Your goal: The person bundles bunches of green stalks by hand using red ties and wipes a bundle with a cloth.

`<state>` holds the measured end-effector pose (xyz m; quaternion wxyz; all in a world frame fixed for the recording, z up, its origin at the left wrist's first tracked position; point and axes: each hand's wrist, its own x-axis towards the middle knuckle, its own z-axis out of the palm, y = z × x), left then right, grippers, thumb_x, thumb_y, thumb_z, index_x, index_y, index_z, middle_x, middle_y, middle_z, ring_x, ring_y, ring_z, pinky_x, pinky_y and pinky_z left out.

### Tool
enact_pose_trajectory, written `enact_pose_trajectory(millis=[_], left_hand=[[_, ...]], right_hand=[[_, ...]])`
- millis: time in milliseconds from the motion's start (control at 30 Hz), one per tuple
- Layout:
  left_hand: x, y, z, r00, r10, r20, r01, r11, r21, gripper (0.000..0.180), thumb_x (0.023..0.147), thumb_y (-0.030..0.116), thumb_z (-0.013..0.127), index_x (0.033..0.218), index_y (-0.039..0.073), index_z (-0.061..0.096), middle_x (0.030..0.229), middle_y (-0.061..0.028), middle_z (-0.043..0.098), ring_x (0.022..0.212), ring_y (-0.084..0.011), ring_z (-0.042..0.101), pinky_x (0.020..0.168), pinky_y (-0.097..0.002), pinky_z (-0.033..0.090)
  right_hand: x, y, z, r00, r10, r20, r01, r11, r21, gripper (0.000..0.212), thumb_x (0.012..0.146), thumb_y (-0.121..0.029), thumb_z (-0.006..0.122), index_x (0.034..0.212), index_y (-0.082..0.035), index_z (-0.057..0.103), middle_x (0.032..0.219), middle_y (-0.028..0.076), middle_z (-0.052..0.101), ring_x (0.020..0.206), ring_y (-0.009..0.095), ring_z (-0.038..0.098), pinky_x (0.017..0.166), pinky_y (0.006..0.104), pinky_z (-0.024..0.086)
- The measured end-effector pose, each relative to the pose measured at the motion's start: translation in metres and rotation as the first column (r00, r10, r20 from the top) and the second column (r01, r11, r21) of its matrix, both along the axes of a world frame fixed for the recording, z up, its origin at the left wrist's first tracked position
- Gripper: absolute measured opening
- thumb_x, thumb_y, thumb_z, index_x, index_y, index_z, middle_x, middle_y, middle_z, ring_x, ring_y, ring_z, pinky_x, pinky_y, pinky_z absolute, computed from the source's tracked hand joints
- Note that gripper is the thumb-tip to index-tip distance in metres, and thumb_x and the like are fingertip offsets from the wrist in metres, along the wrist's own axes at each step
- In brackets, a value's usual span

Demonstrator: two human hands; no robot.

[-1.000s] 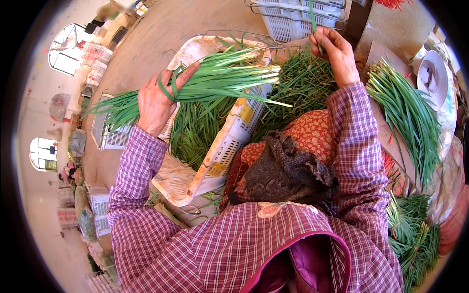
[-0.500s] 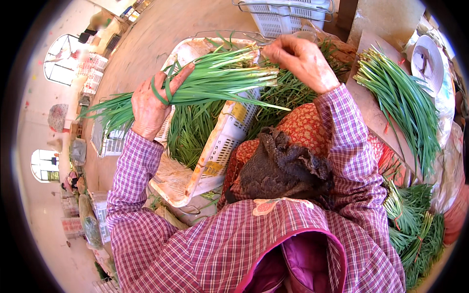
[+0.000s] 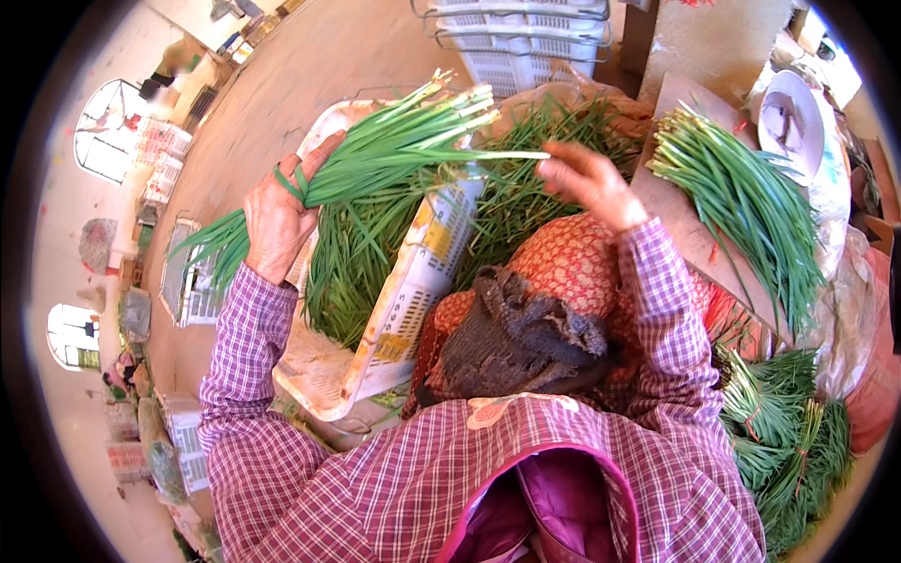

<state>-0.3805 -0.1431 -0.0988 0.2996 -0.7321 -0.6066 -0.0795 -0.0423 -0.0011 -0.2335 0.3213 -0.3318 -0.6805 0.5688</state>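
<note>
My left hand [image 3: 280, 223] is closed round a bunch of green garlic chives [image 3: 394, 150], its pale root ends pointing right and its leaf tips drooping left. A leaf loops over the fingers. One stalk sticks out past the others, and its white end meets the fingertips of my right hand [image 3: 593, 186], which look pinched on it. Below the bunch stands a white plastic crate [image 3: 361, 371] with more loose chives [image 3: 352, 281] in it. Another heap of chives [image 3: 526, 178] lies between that crate and my knees.
On a board [image 3: 671, 211] at my right lies a bundle of trimmed chives [image 3: 741, 202], beside a pale hat [image 3: 791, 122]. Tied bunches [image 3: 784, 432] lie lower right. White crates [image 3: 521, 47] are stacked ahead. A dark cloth [image 3: 507, 333] covers my lap.
My right hand has come down from above the root ends and now meets the end of one stalk drawn out to the right. My left hand keeps hold of the bunch.
</note>
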Motion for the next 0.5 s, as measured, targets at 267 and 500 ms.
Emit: enact_pose_trajectory(millis=[267, 500], left_hand=[[0.048, 0.038, 0.012, 0.710, -0.165, 0.685, 0.344, 0.930, -0.133, 0.055, 0.082, 0.000, 0.067, 0.135, 0.004, 0.054, 0.110, -0.0040, 0.069, 0.083, -0.0100, 0.064, 0.069, -0.0269, 0.052], [0.113, 0.023, 0.003, 0.134, 0.364, 0.922, 0.537, 0.755, -0.376, 0.041, 0.079, 0.006, 0.075, 0.117, -0.001, 0.060, 0.095, -0.0059, 0.067, 0.075, -0.0106, 0.063, 0.062, -0.0252, 0.053]], right_hand=[[-0.050, -0.023, 0.003, 0.857, 0.271, -0.438, -0.395, 0.892, -0.219, 0.102, 0.089, -0.064, 0.057, 0.155, -0.004, 0.009, 0.153, 0.016, 0.034, 0.141, 0.026, 0.034, 0.116, 0.0429, 0.025], [-0.073, -0.004, 0.040, 0.424, 0.177, -0.888, -0.506, 0.860, -0.070, 0.099, 0.081, -0.068, 0.062, 0.151, -0.009, 0.026, 0.150, 0.016, 0.038, 0.139, 0.031, 0.037, 0.115, 0.0488, 0.028]])
